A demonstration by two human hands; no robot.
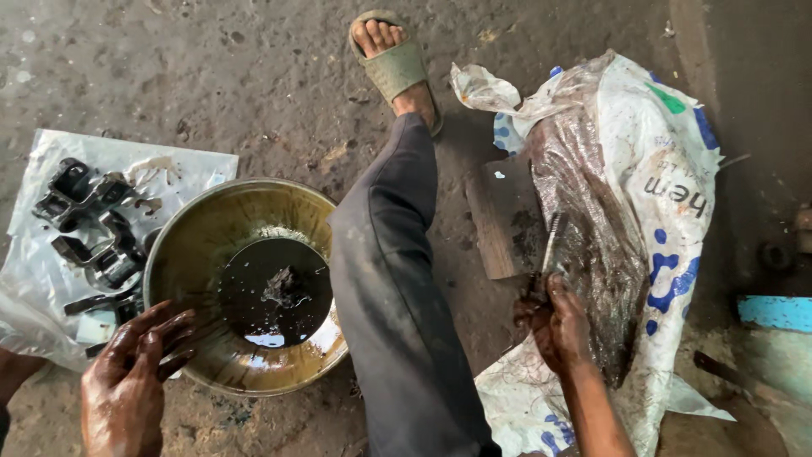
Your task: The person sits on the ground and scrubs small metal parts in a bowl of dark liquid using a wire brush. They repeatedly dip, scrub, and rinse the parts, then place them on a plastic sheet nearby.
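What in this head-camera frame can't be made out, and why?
- Slim grey metal tool in the right hand: its lower end is hidden by the fingers, so its kind is unclear.
- Dark lump in the round brass-coloured bowl: coated by black oily liquid, shape unreadable.
- Oily left hand: resting on the bowl rim or hovering, cannot tell.
- Blue-edged object: cut off by the right edge.

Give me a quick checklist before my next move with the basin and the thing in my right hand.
1. Left hand free, open at the basin rim: ok.
2. Right hand has a grip on the thin metal tool: ok.
3. Basin upright, dark liquid pooled inside: ok.
4. Hands dry: not ok, both oily.
5. Metal parts lying on the plastic sheet: ok.
6. What kind of tool it is: cannot tell.
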